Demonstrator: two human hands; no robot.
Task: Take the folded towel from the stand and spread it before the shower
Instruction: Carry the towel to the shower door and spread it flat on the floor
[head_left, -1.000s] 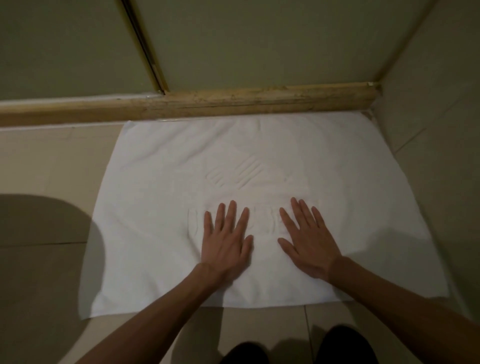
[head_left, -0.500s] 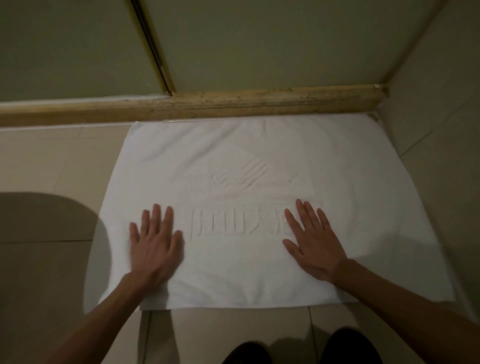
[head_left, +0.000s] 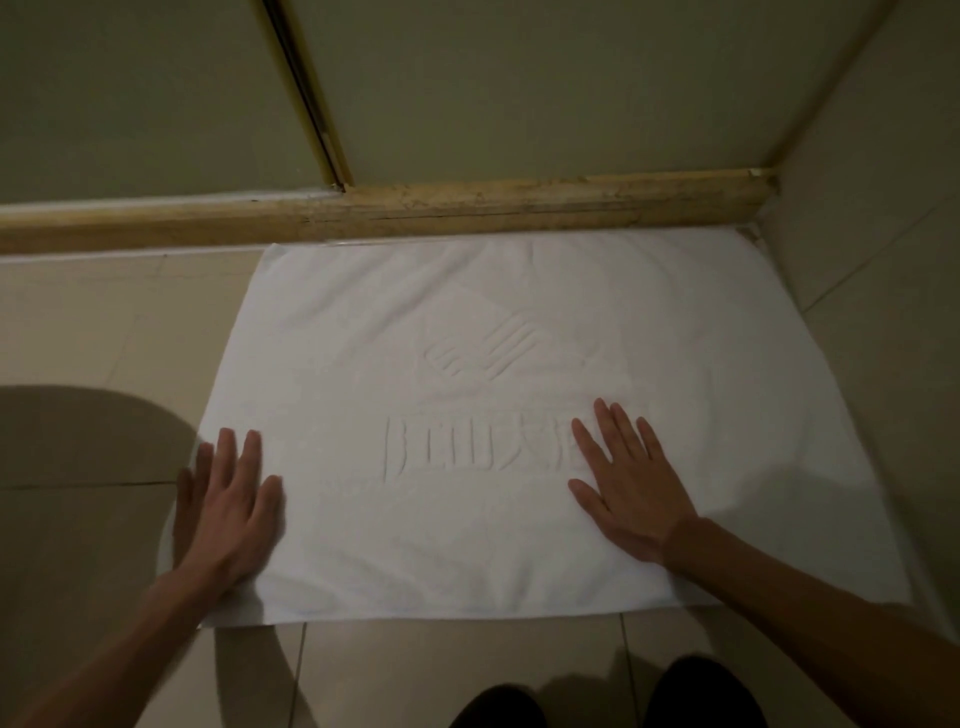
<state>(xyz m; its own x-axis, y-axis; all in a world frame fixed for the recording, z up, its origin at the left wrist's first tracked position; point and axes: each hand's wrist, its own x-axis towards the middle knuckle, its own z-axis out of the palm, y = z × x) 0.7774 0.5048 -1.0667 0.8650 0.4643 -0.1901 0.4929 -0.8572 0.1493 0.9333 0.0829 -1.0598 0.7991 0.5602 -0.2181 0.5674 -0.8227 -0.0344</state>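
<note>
A white towel (head_left: 467, 322) with an embossed logo lies spread flat on the tiled floor, its far edge against the shower's stone threshold (head_left: 467, 205). My left hand (head_left: 226, 499) presses flat on the towel's near left edge, fingers straight, partly over the border. Flat on the towel right of the embossed lettering rests my right hand (head_left: 631, 483), fingers spread.
Glass shower panels with a brass frame (head_left: 311, 104) rise behind the threshold. A tiled wall (head_left: 883, 260) closes off the right side, touching the towel's right edge. Beige floor tiles (head_left: 104, 322) extend to the left. My dark knees (head_left: 701, 696) show at the bottom.
My left hand has slid from the towel's middle out to its left edge, smoothing the cloth. My right hand has stayed about where it was.
</note>
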